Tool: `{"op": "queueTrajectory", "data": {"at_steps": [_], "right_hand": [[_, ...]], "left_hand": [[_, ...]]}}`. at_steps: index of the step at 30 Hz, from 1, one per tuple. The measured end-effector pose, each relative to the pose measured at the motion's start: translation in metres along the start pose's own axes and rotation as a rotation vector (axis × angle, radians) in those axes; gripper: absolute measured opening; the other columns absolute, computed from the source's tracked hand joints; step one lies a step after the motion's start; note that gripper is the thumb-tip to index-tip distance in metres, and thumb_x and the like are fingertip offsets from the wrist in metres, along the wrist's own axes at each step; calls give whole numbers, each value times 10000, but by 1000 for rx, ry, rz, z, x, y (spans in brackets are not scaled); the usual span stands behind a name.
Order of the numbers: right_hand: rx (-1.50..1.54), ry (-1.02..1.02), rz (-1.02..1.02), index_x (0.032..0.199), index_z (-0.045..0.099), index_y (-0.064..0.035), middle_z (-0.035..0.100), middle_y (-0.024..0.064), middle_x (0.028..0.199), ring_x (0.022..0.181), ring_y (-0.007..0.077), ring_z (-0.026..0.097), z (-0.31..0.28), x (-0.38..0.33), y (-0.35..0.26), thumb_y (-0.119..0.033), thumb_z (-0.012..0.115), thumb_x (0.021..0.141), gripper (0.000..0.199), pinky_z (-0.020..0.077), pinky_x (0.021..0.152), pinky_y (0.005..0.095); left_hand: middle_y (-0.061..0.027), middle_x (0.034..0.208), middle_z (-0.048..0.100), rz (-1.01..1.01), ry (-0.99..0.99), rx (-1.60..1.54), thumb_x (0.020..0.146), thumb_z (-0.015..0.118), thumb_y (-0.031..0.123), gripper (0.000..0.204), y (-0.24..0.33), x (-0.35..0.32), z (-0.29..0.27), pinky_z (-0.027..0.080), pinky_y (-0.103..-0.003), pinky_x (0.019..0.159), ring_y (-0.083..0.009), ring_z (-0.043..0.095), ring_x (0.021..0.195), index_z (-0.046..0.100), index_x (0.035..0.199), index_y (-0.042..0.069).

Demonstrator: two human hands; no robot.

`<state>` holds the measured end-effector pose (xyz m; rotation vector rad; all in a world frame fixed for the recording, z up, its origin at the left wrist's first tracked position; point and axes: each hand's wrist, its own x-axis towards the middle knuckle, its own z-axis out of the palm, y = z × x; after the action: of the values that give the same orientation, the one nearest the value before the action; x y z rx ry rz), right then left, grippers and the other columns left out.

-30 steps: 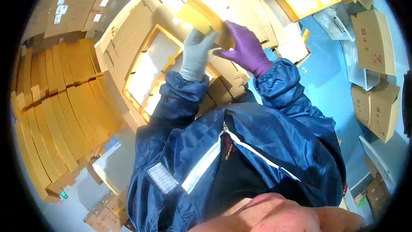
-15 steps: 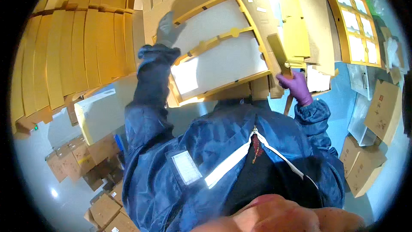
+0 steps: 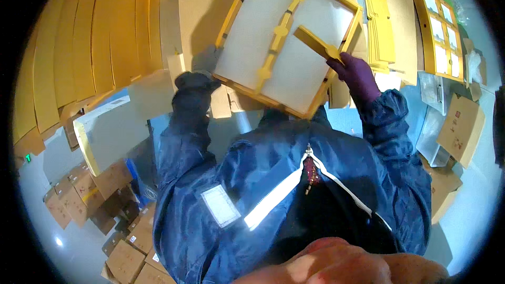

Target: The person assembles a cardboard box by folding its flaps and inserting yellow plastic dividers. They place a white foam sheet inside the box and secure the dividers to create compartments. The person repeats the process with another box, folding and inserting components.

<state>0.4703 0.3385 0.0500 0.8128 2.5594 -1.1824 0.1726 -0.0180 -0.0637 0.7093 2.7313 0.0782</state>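
A shallow yellow-edged box point(image 3: 246, 94) with white panels inside lies tilted in front of me on the cardboard. One notched yellow divider strip point(image 3: 273, 42) spans its middle. My left hand point(image 3: 204, 60), in a grey glove and deep shadow, grips the box's left edge, its fingers partly hidden. In a purple glove, my right hand point(image 3: 359, 77) is closed on the end of a second yellow cardboard strip point(image 3: 314, 41). That strip reaches over the box's right-hand white panel, slanting up to the left.
Stacked flat yellow cardboard pieces point(image 3: 376, 26) lie right of the box. Beyond them stands a yellow box with several white compartments point(image 3: 436, 31). Tall cardboard stacks point(image 3: 97, 42) fill the left side. Brown cartons point(image 3: 126, 260) sit lower left, and another carton point(image 3: 461, 131) at right.
The box has turned clockwise and shifted farther away. My right hand has moved up with the strip, from beside the box to over its right part. My left hand has slid down the left edge.
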Motion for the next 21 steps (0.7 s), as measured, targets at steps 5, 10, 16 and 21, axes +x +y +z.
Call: {"op": "queueTrajectory", "data": {"at_steps": [5, 10, 16, 21], "right_hand": [[-432, -98, -519, 968, 641, -52, 656, 180, 773, 742, 363, 664, 18, 25, -37, -344, 636, 949, 293, 524, 674, 452], [-538, -234, -780, 1015, 659, -58, 674, 156, 773, 711, 357, 664, 33, 20, -70, -313, 669, 932, 268, 539, 672, 424], [-194, -31, -809, 1440, 449, -88, 509, 172, 1423, 1339, 386, 433, -1, 5, -53, -251, 870, 731, 840, 342, 1148, 459], [-335, -117, -595, 1399, 509, -102, 626, 166, 1261, 1129, 375, 609, -26, -10, -6, -193, 883, 717, 783, 488, 1016, 427]], "left_hand": [[-211, 1171, 643, -16, 173, -224, 943, 616, 416, 474, 49, -76, -8, 483, -489, 928, -399, 610, 1076, 584, 1229, 39], [-193, 1176, 649, 641, 223, -207, 925, 647, 375, 479, 125, -105, -61, 503, -449, 927, -368, 629, 1078, 556, 1277, 62], [-128, 894, 687, 588, -136, -140, 918, 644, 280, 196, 134, -112, -78, 523, -451, 694, -347, 667, 825, 644, 1015, 109], [-110, 872, 685, 611, 6, -76, 892, 679, 266, 187, 132, -109, -86, 525, -425, 664, -326, 670, 796, 640, 992, 112]]}}
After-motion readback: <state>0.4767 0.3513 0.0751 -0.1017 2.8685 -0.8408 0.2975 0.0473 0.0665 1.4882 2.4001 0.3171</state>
